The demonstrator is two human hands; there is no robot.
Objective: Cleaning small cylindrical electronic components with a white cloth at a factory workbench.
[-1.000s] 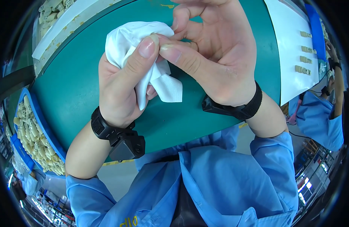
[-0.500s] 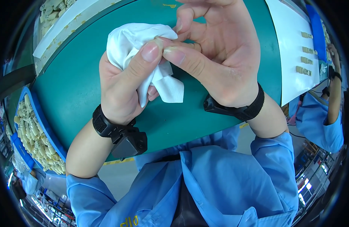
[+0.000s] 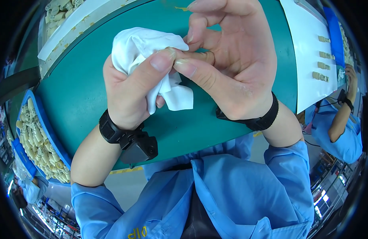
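Note:
A crumpled white cloth [image 3: 146,42] is bunched in my left hand [image 3: 130,89], whose fingers are closed round it, with a loose flap hanging below. My right hand [image 3: 240,67] meets it above the green table, the two thumb tips almost touching. Thumb and index finger of the right hand are pinched at the cloth's right edge, while its other fingers curl loosely above. Whatever lies between those fingertips is hidden or too small to make out.
On the left stands a blue tray [image 3: 48,133] full of cream plastic parts [image 3: 36,143]. More such parts fill a container [image 3: 58,12] at the far left. On the right, several small beige pieces [image 3: 320,75] lie in a column on a white sheet [image 3: 305,51]. A co-worker in blue [image 3: 335,127] sits beyond.
Both hands have shifted very slightly downward, still pinched together at the cloth. At the right, the co-worker's arm has moved.

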